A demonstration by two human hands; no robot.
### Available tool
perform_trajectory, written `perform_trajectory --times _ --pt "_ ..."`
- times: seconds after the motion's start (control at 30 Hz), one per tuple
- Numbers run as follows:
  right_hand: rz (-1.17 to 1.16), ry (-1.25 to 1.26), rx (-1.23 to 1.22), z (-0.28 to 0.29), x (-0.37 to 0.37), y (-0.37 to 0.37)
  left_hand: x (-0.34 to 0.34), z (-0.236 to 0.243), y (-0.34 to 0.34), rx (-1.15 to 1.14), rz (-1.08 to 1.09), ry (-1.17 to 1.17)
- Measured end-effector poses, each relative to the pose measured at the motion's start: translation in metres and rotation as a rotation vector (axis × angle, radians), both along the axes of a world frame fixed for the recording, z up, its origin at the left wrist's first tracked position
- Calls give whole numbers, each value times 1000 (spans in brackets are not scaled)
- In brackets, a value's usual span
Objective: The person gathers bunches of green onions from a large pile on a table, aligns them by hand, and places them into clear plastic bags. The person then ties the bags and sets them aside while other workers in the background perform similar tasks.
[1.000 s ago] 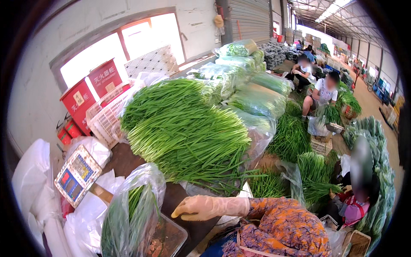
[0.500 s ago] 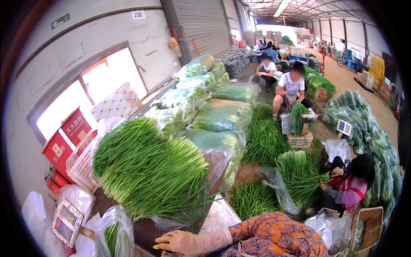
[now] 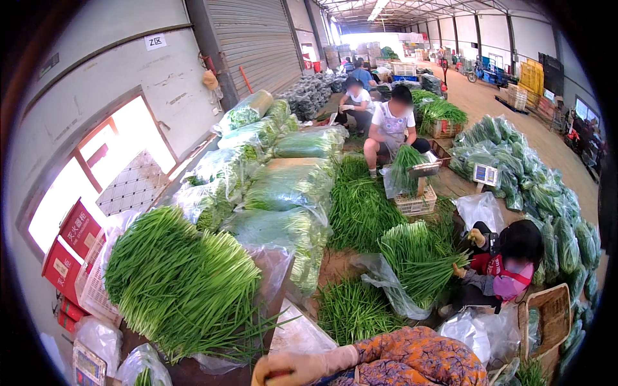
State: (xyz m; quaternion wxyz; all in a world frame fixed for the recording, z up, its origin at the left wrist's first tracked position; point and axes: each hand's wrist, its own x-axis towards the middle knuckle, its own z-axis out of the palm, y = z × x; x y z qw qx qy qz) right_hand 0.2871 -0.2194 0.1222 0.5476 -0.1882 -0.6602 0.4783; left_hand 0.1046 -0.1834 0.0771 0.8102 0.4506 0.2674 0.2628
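Note:
My right hand (image 3: 293, 369), in a pale tan glove below an orange patterned sleeve (image 3: 418, 357), reaches in at the bottom edge. Its fingers are curled, and a small reddish patch shows between them; I cannot make out what it is. My left hand is out of view. Just beyond the right hand lies a big loose pile of green garlic chives (image 3: 187, 283), pale stem ends to the right, on a brown surface. A white board (image 3: 299, 331) sits beside the pile. At the lower left is a clear bag (image 3: 143, 368) with greens inside.
Filled clear bags of greens (image 3: 290, 174) are stacked beyond the pile. A person (image 3: 499, 276) at right handles a chive bundle (image 3: 418, 257); another person (image 3: 394, 125) sits farther back by a scale (image 3: 425, 168). A digital scale (image 3: 88, 367) stands lower left, near red boxes (image 3: 62, 267).
The view has swung right, so the scene sits farther left. My right hand has gone from stretched fingers to curled ones, lower in the picture. The seated person at right has raised a gloved hand.

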Motion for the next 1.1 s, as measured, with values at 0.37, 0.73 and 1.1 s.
perform_trajectory --times 0.37,0.73,1.1 --pt "-528 468 -700 -111 93 -51 28 29 -3 429 269 310" --pt "261 432 -855 -104 74 -57 64 23 -20 840 172 398" --pt "115 203 -767 -75 89 -57 47 28 -13 112 -169 537"
